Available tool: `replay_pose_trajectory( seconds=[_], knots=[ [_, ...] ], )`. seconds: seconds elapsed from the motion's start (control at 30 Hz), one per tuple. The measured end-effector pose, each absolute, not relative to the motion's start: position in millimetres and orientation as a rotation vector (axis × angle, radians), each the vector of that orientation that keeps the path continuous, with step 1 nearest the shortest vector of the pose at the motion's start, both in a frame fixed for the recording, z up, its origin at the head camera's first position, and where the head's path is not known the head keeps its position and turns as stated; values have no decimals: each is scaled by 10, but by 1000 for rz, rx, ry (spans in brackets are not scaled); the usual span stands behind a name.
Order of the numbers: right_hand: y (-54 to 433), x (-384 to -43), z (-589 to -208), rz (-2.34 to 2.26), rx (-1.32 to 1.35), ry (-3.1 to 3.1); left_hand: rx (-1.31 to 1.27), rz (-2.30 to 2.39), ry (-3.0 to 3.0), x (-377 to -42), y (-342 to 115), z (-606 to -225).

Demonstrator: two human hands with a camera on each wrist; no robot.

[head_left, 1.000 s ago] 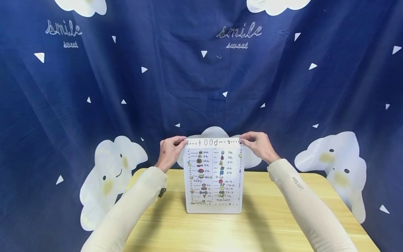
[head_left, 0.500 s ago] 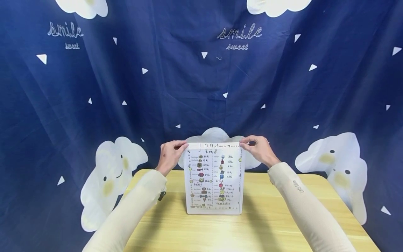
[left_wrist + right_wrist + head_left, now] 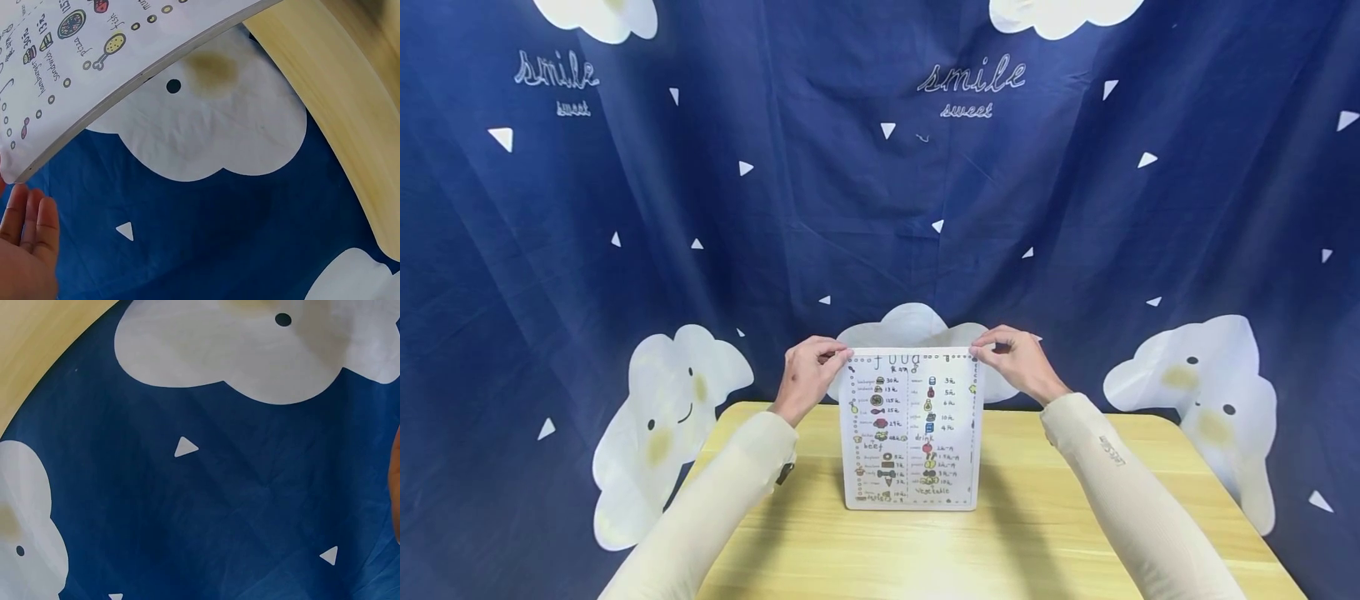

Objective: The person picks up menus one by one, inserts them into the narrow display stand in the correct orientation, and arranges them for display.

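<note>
A white menu sheet [image 3: 912, 433] with small coloured food drawings and prices stands upright in the middle of the table. It sits in a flat, clear-looking stand [image 3: 912, 505] with a pale bottom edge. My left hand [image 3: 805, 379] pinches the sheet's top left corner between thumb and fingers. At the top right corner my right hand [image 3: 1019, 360] pinches it the same way. The left wrist view has the menu's thick side edge [image 3: 125, 92] close up, with several fingers [image 3: 47, 225] at its corner. Only a sliver of finger [image 3: 395, 487] enters the right wrist view.
A light wooden table [image 3: 1075, 483] with rounded far corners lies under the stand. Behind it hangs a dark blue curtain [image 3: 850, 183] printed with clouds and white triangles. Both long pale sleeves reach over the table from the front.
The menu sheet has slid down a little, its lower drawings now nearer the stand's bottom edge. Both hands have lowered with its top corners. The stand's base keeps its place on the table.
</note>
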State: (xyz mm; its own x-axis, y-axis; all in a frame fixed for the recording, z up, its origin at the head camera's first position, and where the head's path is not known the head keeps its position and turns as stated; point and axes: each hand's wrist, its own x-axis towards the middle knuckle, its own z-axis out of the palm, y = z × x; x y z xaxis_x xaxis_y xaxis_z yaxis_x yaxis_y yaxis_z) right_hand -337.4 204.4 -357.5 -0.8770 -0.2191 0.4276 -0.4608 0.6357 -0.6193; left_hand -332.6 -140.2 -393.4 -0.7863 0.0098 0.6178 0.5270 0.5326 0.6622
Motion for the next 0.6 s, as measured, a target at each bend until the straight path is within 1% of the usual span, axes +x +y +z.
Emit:
replay_pose_trajectory(
  seconds=[0.13,0.37,0.6],
  knots=[
    [2049,-3363,-3590,1079,565,-2532,-453,-1162,-2226,-3318,-1403,-3948],
    [2058,-3375,-3625,1055,590,-2486,-529,-847,-2250,-3325,-1414,-3963],
    [2080,-3391,-3617,928,706,-2479,-618,-619,-2312,-3300,-1453,-3897]
  ],
)
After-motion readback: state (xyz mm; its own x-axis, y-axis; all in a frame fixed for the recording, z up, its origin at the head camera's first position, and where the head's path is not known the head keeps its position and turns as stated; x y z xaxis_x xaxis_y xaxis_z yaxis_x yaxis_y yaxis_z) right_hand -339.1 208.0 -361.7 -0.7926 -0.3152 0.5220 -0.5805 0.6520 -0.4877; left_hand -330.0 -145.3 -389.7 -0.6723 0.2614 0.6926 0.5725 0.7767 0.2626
